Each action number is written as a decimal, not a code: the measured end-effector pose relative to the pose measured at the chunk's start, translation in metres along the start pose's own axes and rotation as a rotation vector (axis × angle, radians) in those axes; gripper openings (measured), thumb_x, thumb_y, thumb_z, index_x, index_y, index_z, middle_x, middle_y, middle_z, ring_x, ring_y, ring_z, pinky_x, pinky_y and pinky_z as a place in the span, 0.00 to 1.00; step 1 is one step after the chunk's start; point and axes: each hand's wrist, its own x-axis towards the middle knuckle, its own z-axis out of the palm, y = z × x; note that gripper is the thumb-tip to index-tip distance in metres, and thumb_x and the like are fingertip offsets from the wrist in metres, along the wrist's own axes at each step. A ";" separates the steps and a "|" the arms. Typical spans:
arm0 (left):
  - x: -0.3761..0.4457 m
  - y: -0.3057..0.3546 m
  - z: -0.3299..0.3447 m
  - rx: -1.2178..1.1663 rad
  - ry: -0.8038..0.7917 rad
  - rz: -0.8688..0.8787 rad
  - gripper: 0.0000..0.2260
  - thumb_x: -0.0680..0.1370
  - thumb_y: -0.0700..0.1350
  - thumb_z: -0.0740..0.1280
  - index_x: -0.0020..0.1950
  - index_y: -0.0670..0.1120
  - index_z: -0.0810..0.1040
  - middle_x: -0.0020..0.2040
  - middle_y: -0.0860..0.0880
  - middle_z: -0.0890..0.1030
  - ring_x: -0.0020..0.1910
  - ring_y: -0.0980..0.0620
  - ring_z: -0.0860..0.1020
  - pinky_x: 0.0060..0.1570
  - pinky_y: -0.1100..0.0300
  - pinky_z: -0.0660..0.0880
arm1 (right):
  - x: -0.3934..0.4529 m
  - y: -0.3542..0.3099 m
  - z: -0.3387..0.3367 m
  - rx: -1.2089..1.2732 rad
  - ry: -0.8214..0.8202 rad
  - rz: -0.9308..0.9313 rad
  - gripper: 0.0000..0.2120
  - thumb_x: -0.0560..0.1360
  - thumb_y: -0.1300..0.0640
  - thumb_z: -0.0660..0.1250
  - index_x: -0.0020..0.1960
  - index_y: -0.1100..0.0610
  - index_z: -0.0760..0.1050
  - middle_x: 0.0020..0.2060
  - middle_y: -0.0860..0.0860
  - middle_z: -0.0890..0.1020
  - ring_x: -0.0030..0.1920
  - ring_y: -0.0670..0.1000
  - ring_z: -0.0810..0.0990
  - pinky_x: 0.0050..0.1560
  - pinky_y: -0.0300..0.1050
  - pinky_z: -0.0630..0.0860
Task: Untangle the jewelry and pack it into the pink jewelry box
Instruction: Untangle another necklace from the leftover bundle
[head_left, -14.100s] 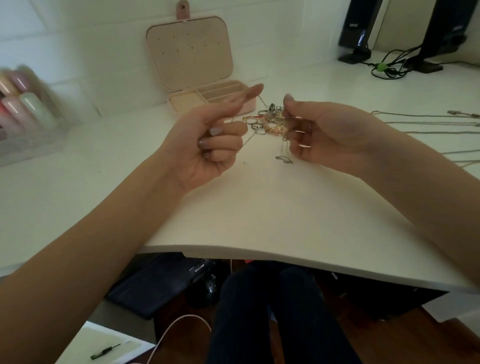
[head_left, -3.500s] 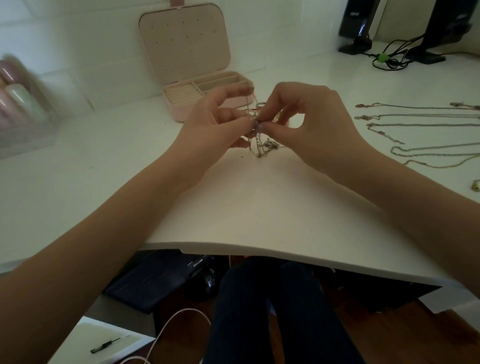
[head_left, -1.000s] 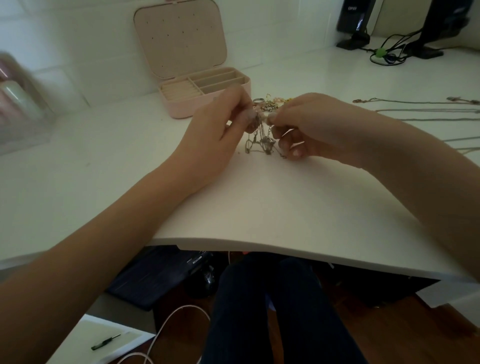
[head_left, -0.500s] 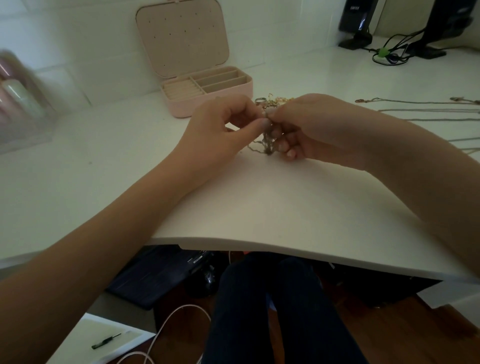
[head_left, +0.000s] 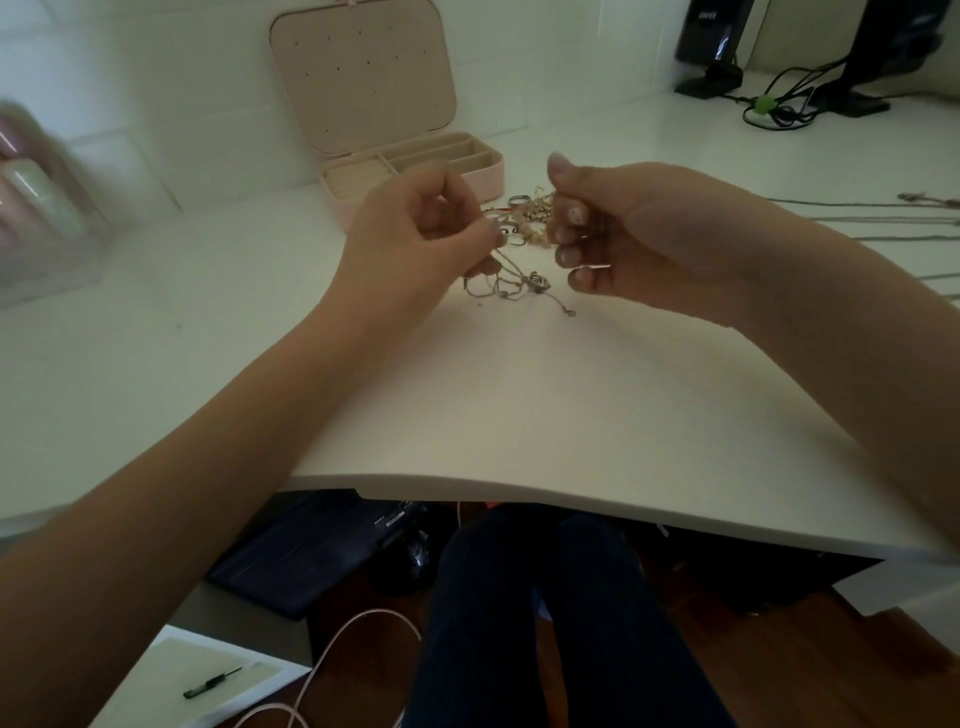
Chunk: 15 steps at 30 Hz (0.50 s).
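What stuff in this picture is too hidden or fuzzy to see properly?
- Tangled chains, head view: too thin to tell where the knot is.
- Right hand: curled fingers hide what it pinches.
- Clear case, left edge: blurred, contents unclear.
- Laid-out necklaces: cut off by the right edge.
- Pink jewelry box: the left hand hides its front.

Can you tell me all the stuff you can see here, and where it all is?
pink jewelry box: one, pink, lid open, at the back of the desk
tangled chain: one, silvery, dangling from the left hand onto the desk
pile of rings and beads: one, mixed colours, between the hands
laid-out chains: several, silvery, far right of the desk
desk: one, white
screwdriver: one, green-handled, lower left
hands: left hand pinches the chain; right hand curled, contents unclear
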 end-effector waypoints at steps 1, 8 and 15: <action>0.001 0.002 0.000 -0.069 -0.024 -0.043 0.09 0.74 0.34 0.69 0.38 0.43 0.72 0.34 0.47 0.82 0.31 0.52 0.80 0.37 0.57 0.79 | 0.000 0.000 -0.001 0.019 0.038 -0.021 0.20 0.80 0.48 0.60 0.32 0.54 0.68 0.28 0.47 0.72 0.29 0.46 0.71 0.32 0.37 0.69; -0.002 0.012 0.000 -0.351 -0.195 -0.272 0.04 0.77 0.35 0.66 0.46 0.43 0.75 0.36 0.47 0.84 0.33 0.54 0.82 0.39 0.62 0.79 | 0.001 -0.001 -0.001 0.007 0.078 -0.085 0.09 0.81 0.56 0.59 0.50 0.56 0.78 0.42 0.50 0.81 0.40 0.47 0.81 0.41 0.38 0.78; 0.001 0.015 -0.002 -0.527 -0.230 -0.411 0.09 0.80 0.34 0.60 0.55 0.41 0.77 0.43 0.45 0.84 0.42 0.51 0.84 0.42 0.61 0.81 | 0.001 0.009 0.002 -0.403 0.233 -0.200 0.09 0.76 0.54 0.69 0.55 0.52 0.76 0.44 0.49 0.83 0.42 0.44 0.83 0.44 0.38 0.79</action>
